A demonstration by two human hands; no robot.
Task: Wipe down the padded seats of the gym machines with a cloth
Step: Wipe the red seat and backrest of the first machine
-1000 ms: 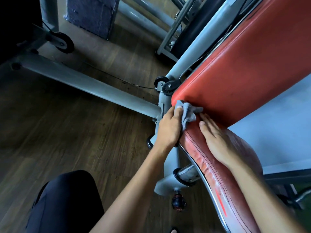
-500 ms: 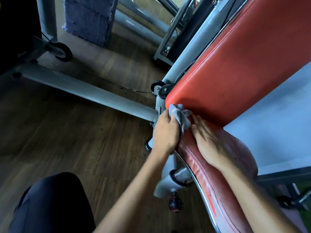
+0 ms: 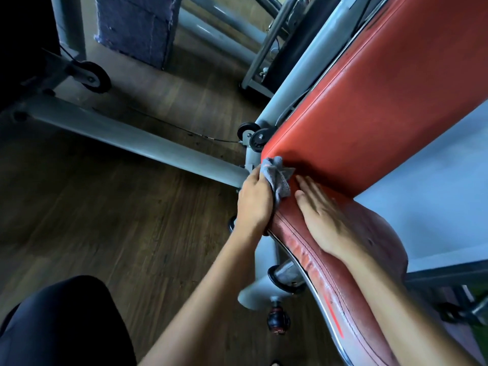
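Down at the red seat pad (image 3: 369, 260), grey cloth (image 3: 278, 180) in the crease.
Head view: my left hand (image 3: 254, 204) has its fingers clamped on the grey cloth at the pad's left edge, under the red backrest (image 3: 383, 114); my right hand (image 3: 324, 220) lies flat on the seat pad, fingers (image 3: 307, 184) straight, together.

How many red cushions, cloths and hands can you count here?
Red cushions: 2, the backrest and the seat
Cloths: 1, the grey cloth
Hands: 2, the left hand gripping the cloth and the right hand flat on the seat
Total: 5
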